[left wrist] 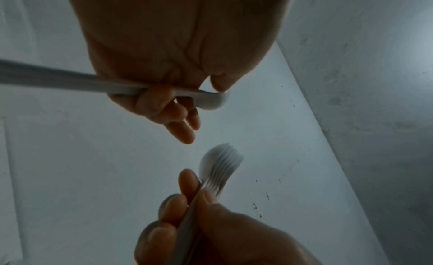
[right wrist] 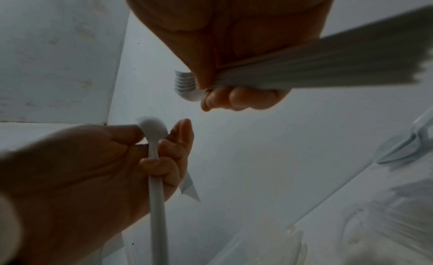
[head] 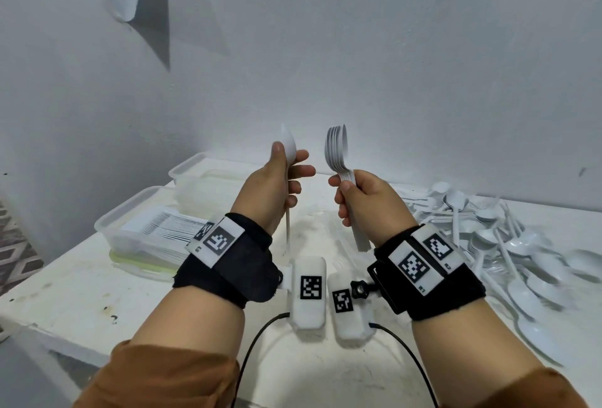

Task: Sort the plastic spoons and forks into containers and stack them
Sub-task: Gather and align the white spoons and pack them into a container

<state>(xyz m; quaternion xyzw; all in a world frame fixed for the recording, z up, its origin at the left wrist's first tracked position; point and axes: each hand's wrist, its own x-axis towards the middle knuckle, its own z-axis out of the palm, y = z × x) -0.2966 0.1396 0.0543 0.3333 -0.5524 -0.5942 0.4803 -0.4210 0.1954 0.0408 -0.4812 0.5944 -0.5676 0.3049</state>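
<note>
My left hand holds a single white plastic spoon upright above the table, thumb on the back of its bowl and fingers curled round the handle. My right hand grips a nested stack of several white spoons by the handles, bowls pointing up. The two hands are close together, and a small gap separates the single spoon from the stack. A clear container at the left holds a row of stacked white cutlery. A second clear container stands behind it.
A big loose pile of white plastic cutlery lies on the right side of the white table. The front container sits on a green-rimmed lid. A white wall runs right behind the table.
</note>
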